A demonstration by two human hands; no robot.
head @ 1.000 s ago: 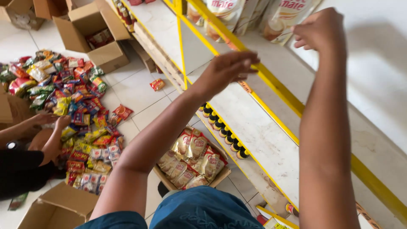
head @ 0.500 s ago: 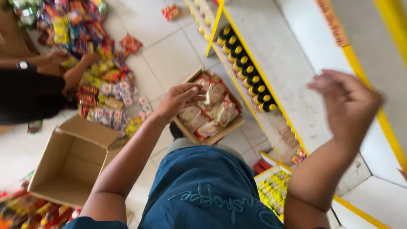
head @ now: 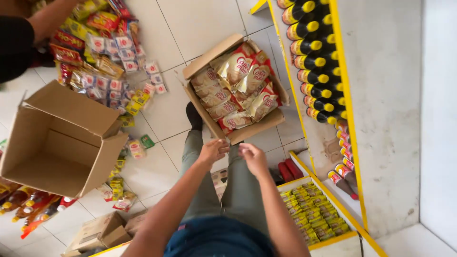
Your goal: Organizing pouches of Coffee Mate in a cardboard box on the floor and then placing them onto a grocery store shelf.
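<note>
Your left hand (head: 213, 151) and right hand (head: 253, 158) near together above carton (head: 236, 136) of sachets (head: 236, 81); fingers loosely curled, grip cannot tell.

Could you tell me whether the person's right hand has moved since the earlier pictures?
Yes. The right hand has come down from the upper shelf level to just in front of the open box of snack bags on the floor, close beside the left hand.

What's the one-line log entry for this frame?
left hand: empty, fingers curled, beside right | right hand: empty, open | nearest: open box of pouches, just ahead on tiled floor | empty carton at left
</note>
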